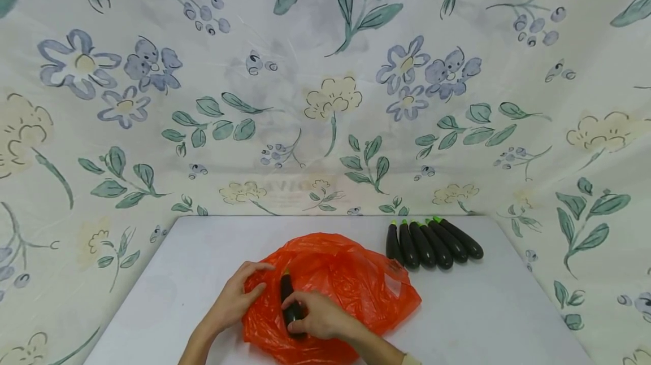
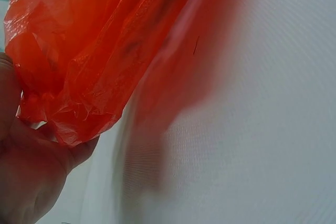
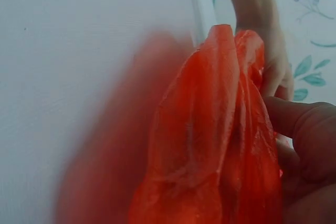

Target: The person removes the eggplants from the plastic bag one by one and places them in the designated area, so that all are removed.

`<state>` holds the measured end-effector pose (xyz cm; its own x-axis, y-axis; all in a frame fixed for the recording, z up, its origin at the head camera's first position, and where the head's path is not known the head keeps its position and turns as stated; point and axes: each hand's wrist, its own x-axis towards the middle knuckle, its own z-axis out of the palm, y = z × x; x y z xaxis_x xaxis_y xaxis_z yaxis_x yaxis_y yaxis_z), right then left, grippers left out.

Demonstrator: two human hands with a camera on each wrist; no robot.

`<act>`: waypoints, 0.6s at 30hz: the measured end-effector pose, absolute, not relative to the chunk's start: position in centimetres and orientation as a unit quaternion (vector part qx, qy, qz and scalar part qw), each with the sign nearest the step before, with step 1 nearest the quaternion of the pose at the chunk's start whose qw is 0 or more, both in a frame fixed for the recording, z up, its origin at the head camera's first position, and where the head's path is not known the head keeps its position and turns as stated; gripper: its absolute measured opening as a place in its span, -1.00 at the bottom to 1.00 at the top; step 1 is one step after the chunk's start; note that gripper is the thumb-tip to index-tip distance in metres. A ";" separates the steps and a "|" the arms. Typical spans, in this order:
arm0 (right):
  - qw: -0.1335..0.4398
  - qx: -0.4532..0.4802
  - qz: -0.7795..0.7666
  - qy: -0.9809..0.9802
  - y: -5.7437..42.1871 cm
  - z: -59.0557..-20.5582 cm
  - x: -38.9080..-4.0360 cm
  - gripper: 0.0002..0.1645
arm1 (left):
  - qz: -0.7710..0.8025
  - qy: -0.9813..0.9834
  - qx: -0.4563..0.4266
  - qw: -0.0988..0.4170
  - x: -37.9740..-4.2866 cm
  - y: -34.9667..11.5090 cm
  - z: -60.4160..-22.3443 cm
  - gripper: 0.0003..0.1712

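A large red plastic bag point(image 1: 335, 274) lies spread on the white table, its mouth gaping. My right hand point(image 1: 320, 314) grips a dark eggplant point(image 1: 287, 289) by its lower part, inside the bag's left portion, with its stem end pointing away. At the bag's left rim my left hand point(image 1: 236, 297) holds the plastic between thumb and fingers. The left wrist view has that hand point(image 2: 37, 171) against the crumpled bag edge point(image 2: 79, 77). In the right wrist view, red plastic point(image 3: 199, 140) hides the eggplant beside the right hand point(image 3: 310, 150).
Several dark eggplants point(image 1: 427, 243) with green stems lie side by side at the table's back right, close to the bag's right edge. The white table point(image 1: 508, 308) ends at a floral-patterned curtain point(image 1: 325, 127) behind and along both sides.
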<state>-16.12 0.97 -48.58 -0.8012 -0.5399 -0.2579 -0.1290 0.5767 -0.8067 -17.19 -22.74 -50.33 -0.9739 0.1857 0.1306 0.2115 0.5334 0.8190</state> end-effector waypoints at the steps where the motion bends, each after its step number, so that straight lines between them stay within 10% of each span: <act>1: 0.247 -0.193 -0.420 0.852 1.0 -48.6 -16.1 -0.64 | -0.469 -0.876 -0.113 0.012 -17.2 -22.7 -50.4 -0.51; 18: 0.275 -0.188 -0.482 0.811 2.8 -48.0 -17.3 -0.61 | -0.457 -0.881 -0.119 0.031 -17.4 -23.0 -50.3 -0.51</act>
<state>-17.27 2.82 -47.99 -0.7782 -0.5694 -0.2648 -0.0395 0.4653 -0.8843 -17.35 -22.99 -50.34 -0.9696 0.1821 0.1637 0.2387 0.5538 0.7977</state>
